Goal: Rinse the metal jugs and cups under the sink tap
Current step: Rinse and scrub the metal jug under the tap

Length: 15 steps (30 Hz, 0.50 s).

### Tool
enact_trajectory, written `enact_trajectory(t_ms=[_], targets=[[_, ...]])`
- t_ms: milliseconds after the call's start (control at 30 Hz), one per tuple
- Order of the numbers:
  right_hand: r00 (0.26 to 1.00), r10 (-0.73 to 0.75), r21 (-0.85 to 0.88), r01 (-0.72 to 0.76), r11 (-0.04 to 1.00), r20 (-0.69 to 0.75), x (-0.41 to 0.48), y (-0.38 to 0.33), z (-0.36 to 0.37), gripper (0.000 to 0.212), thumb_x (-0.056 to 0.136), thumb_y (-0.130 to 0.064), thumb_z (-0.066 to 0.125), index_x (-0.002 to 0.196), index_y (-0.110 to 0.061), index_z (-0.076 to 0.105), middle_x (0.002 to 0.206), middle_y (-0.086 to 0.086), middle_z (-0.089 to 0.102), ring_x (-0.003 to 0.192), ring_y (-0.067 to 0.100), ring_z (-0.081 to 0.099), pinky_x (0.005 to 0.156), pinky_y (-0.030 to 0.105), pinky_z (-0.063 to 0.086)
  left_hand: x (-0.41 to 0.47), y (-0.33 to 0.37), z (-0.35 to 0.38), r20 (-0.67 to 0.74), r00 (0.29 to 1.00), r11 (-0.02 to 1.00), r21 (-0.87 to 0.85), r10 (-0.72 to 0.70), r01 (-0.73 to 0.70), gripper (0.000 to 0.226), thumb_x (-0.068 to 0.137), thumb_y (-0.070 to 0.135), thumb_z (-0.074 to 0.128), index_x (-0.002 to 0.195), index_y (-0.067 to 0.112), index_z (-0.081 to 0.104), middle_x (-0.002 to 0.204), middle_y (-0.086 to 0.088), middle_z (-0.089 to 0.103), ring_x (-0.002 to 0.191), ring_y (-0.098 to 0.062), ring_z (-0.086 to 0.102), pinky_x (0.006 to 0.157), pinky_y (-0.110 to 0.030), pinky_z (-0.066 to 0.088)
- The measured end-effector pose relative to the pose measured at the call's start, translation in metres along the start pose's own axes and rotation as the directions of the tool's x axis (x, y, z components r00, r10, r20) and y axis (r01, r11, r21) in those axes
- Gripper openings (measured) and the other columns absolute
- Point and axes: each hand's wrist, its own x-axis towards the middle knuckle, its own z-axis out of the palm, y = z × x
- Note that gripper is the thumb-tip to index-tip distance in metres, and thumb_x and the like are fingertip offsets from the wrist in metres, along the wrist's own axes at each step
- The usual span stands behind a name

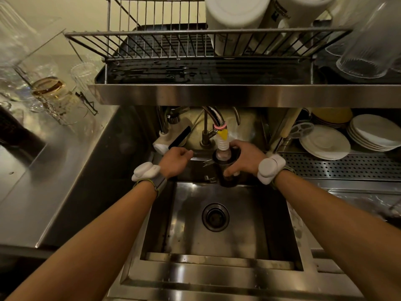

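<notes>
Head view: right hand [245, 158] wraps a dark metal cup [226, 172], held upright over the back of the sink [217, 246], with the white tap nozzle [222, 144] dipping into its mouth. Left hand [175, 161] sits curled just left of the tap; whether it grips anything cannot be told. Risks: a strong flow may splash over the rim, and the wet cup may slip from its one-handed hold into the sink
</notes>
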Motion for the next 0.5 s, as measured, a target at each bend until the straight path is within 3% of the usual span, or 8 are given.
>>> enact_trajectory(t_ms=[67,200,367,500], targets=[[1.0,0.012,0.0,-0.012,1.0,-0.026,-0.0007,0.0006,0.0021,0.082,0.055,-0.015,0.089,0.127,-0.015,0.049,0.113,-0.006,0.052,0.103,0.012,0.051,0.083,0.023,0.041,0.0015,-0.0013,0.0008,0.01,1.0,1.0,-0.017,0.005,-0.005,0.027,0.098,0.032,0.044,0.087,0.014,0.062,0.081,-0.004,0.057,0.077,-0.016,0.05,0.073,-0.027,0.036],[0.998,-0.004,-0.006,0.005,1.0,0.059,0.0007,0.0023,0.008,0.07,0.053,-0.018,0.089,0.114,-0.018,0.053,0.107,-0.004,0.06,0.101,0.017,0.059,0.082,0.025,0.043,0.0023,-0.0029,0.0015,0.011,1.0,1.0,-0.008,-0.007,0.007,0.03,0.098,0.032,0.044,0.09,0.012,0.064,0.081,-0.005,0.057,0.077,-0.016,0.051,0.073,-0.026,0.036],[1.0,0.002,0.018,-0.002,1.0,0.001,0.0017,0.0024,0.0064,0.081,0.051,-0.02,0.09,0.122,-0.015,0.052,0.117,0.0,0.06,0.105,0.019,0.058,0.086,0.027,0.045,0.0021,0.0006,0.0026,0.028,1.0,1.0,-0.015,-0.001,0.001,0.033,0.098,0.033,0.043,0.097,0.009,0.066,0.083,-0.003,0.058,0.079,-0.015,0.051,0.075,-0.028,0.038],[0.999,0.026,0.018,-0.027,0.999,0.03,-0.002,0.0055,0.0039,0.079,0.055,-0.015,0.089,0.125,-0.014,0.051,0.119,0.002,0.059,0.112,0.023,0.057,0.084,0.024,0.043,0.0025,0.0017,0.0044,0.029,1.0,0.999,-0.046,0.008,-0.006,0.032,0.098,0.035,0.043,0.093,0.013,0.066,0.092,-0.012,0.066,0.085,-0.021,0.058,0.087,-0.039,0.047]])
